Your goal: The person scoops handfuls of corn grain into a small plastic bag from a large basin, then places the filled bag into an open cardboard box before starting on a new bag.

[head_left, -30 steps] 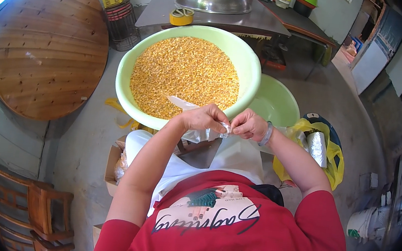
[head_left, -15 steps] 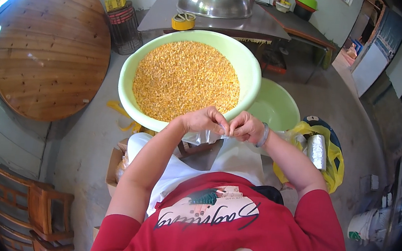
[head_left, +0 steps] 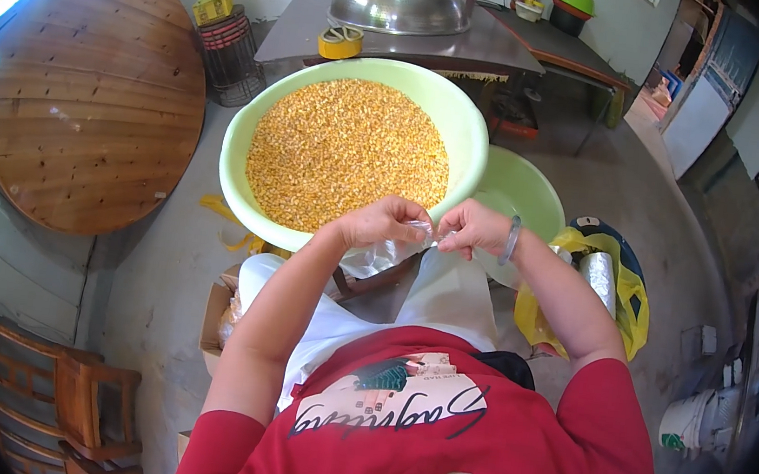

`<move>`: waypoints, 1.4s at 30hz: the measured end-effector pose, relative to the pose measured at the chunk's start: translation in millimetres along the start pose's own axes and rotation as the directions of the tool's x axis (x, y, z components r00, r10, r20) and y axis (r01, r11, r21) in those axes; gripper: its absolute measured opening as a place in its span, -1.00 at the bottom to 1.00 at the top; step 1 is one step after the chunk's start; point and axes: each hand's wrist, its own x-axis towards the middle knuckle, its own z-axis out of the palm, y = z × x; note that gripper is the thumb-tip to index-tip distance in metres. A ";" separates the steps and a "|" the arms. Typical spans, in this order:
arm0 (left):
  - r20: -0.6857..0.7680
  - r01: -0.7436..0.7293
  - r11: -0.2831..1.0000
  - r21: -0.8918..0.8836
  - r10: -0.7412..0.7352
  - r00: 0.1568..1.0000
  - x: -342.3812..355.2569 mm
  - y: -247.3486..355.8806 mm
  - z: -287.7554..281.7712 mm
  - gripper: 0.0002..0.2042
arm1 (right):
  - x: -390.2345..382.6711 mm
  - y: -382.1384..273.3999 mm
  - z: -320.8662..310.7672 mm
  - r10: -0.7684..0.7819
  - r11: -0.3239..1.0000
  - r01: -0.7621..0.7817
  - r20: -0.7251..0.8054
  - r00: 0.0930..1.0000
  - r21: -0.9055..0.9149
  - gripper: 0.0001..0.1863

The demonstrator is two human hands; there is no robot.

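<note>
A clear plastic bag (head_left: 379, 259) hangs in front of the near rim of a large pale green basin (head_left: 475, 150). My left hand (head_left: 379, 222) pinches the bag's upper edge between thumb and fingers. Close beside it, my right hand (head_left: 481, 229) has its thumb and fingertips closed on the bag's other end; a bracelet (head_left: 511, 240) circles that wrist. Loose yellow corn kernels (head_left: 347, 154) fill much of the basin, just beyond both hands. The lower part of the bag is partly hidden behind my left forearm.
Behind the big basin stands a second green basin (head_left: 534, 194). A yellow plastic bag (head_left: 635, 315) with a silvery roll (head_left: 597, 279) lies to the right. A table (head_left: 294, 38) bears a metal dome lid (head_left: 401, 5) and yellow tape (head_left: 340, 43). At left are a round wooden tabletop (head_left: 95, 102) and wooden chair (head_left: 85, 400).
My hands have drawn slightly apart, the right one moving a little to the right. The clear bag's upper edge between them now shows more spread. The view has shifted slightly.
</note>
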 end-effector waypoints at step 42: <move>-0.418 -0.153 0.978 -0.139 0.082 0.905 -37.3 2.0 -50.0 -0.89 | -88.2 27.7 -90.5 -0.042 0.947 -0.098 -0.422 0.906 -0.307 -0.88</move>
